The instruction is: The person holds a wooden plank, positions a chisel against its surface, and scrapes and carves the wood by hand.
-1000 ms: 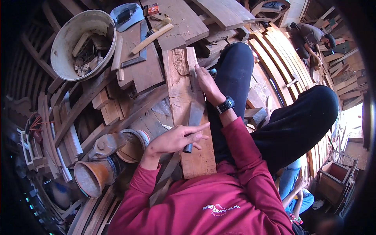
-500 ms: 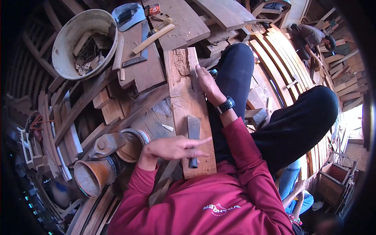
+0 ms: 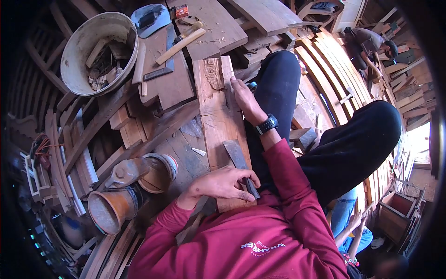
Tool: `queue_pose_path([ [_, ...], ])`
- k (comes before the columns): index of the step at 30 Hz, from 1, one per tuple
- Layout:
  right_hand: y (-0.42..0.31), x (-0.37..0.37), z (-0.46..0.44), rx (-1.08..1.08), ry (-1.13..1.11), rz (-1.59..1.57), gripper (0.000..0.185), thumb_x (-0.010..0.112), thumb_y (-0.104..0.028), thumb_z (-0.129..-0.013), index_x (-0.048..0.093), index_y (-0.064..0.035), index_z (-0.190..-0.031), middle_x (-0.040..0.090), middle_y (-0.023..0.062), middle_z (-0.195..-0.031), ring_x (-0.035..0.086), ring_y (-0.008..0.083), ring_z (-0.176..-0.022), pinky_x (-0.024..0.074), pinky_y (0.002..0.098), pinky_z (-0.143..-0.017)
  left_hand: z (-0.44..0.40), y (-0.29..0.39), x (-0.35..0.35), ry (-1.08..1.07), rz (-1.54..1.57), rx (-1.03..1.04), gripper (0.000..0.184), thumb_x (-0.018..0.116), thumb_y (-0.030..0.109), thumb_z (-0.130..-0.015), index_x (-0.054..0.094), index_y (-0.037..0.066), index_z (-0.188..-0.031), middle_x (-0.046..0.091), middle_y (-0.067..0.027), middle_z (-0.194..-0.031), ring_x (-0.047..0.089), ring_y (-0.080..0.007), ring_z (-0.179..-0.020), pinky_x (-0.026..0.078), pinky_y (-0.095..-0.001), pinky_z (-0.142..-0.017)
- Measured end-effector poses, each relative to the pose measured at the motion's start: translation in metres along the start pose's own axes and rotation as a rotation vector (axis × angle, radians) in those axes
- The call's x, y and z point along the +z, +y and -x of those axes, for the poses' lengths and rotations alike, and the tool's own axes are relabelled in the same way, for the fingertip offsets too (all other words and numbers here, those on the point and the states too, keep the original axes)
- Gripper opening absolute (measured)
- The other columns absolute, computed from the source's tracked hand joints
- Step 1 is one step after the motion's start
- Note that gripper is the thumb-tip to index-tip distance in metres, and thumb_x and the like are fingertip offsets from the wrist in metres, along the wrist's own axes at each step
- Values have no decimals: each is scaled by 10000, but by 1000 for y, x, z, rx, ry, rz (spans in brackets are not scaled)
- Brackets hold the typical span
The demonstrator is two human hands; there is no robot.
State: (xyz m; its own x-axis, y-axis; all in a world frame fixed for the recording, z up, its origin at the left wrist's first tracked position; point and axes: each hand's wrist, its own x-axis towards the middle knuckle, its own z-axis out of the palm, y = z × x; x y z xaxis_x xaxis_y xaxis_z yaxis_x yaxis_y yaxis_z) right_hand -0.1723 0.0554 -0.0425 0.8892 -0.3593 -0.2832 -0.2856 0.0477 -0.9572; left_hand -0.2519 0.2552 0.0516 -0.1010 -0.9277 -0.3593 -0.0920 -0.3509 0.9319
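A long wooden board [image 3: 218,132] slopes from my lap toward a stack of planks, its far end rough and chipped into a hollow. A flat, dark metal blade [image 3: 236,152], like a plane iron, lies slantwise on the near part of the board. My left hand [image 3: 213,185] grips its lower end between thumb and fingers. Farther up, my right hand [image 3: 246,101], with a watch at the wrist, clasps the board's right edge. That thumb rests on the top face; the other fingers are mostly hidden behind the edge.
A white bucket [image 3: 69,51] of wood scraps stands at upper left, beside a try square [image 3: 160,73], a wooden stick [image 3: 181,45] and a blue cap [image 3: 151,19]. Metal cans [image 3: 121,204] sit at left. A hammer [image 3: 346,96] lies on slats; other people work at right.
My left hand's outstretched fingers have curled round the blade's lower end. The blade has turned, its lower end swinging to the right. My right hand stays on the board.
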Motion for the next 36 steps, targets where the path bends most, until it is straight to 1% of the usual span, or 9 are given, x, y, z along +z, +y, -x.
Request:
queue_pose_path([
  [4, 6, 1, -3, -3, -11, -56, 541, 401, -494, -1064, 560, 10, -1175, 481, -14, -947, 413, 116, -875, 380, 274, -824, -4, -11, 12, 44, -32, 25, 554, 807, 370, -834, 581, 36, -1214, 733, -107, -1099, 734, -229, -943, 583, -357, -852],
  [7, 9, 0, -5, -31, -3, -46, 530, 405, -493, -1064, 561, 4, -1163, 461, -23, -923, 399, 111, -844, 372, 267, -793, -4, -7, 24, 120, -57, -41, 633, 858, 459, -751, 570, 30, -1118, 735, -136, -1008, 736, -252, -920, 580, -370, -830],
  [11, 3, 0, -1, 7, -12, -46, 535, 413, -493, -1061, 559, 12, -1160, 474, -17, -924, 410, 113, -847, 377, 268, -790, -9, -11, 40, 220, -105, -58, 622, 859, 459, -750, 563, 27, -1086, 736, -136, -959, 738, -264, -886, 579, -384, -813],
  [20, 3, 1, -2, 8, 3, -37, 533, 419, -498, -1057, 561, 11, -1125, 474, -9, -900, 417, 111, -834, 378, 267, -777, 6, -4, 1, 410, -131, -123, 404, 840, 253, -787, 591, 36, -1020, 708, -84, -827, 695, -151, -737, 555, -305, -687],
  [22, 3, 0, -2, 5, -2, -38, 518, 421, -495, -1058, 560, 2, -1101, 458, -16, -885, 407, 107, -822, 374, 264, -764, 8, -6, 4, 380, -95, -39, 405, 833, 280, -787, 605, 30, -1009, 696, -81, -795, 678, -151, -707, 548, -301, -671],
  [25, 5, 0, -3, 1, -8, -32, 488, 423, -487, -1059, 558, -18, -1060, 429, -27, -859, 389, 99, -801, 365, 260, -741, 11, -6, 9, 154, -145, 69, 446, 830, 357, -769, 640, 30, -1004, 697, -79, -773, 679, -158, -697, 549, -301, -664],
  [29, 5, 1, -2, 6, -1, -55, 470, 422, -479, -1062, 560, -30, -1059, 420, -29, -849, 381, 96, -793, 359, 257, -728, 8, -6, -3, 164, -137, 19, 435, 831, 348, -770, 643, 27, -996, 700, -71, -780, 678, -157, -690, 548, -301, -658],
  [31, 3, 2, 0, 3, 3, -52, 471, 422, -478, -1062, 562, -29, -1065, 422, -31, -853, 382, 94, -795, 359, 257, -730, 5, -13, -8, 313, -119, 18, 431, 833, 345, -770, 643, 24, -986, 697, -70, -773, 675, -155, -684, 545, -297, -651],
  [36, 7, 2, -3, 6, -8, -63, 482, 422, -480, -1061, 568, -22, -1085, 440, -33, -873, 392, 91, -810, 368, 260, -749, 13, -3, -4, 179, -105, 26, 387, 831, 304, -780, 644, 35, -986, 692, -66, -763, 676, -150, -685, 539, -290, -641],
])
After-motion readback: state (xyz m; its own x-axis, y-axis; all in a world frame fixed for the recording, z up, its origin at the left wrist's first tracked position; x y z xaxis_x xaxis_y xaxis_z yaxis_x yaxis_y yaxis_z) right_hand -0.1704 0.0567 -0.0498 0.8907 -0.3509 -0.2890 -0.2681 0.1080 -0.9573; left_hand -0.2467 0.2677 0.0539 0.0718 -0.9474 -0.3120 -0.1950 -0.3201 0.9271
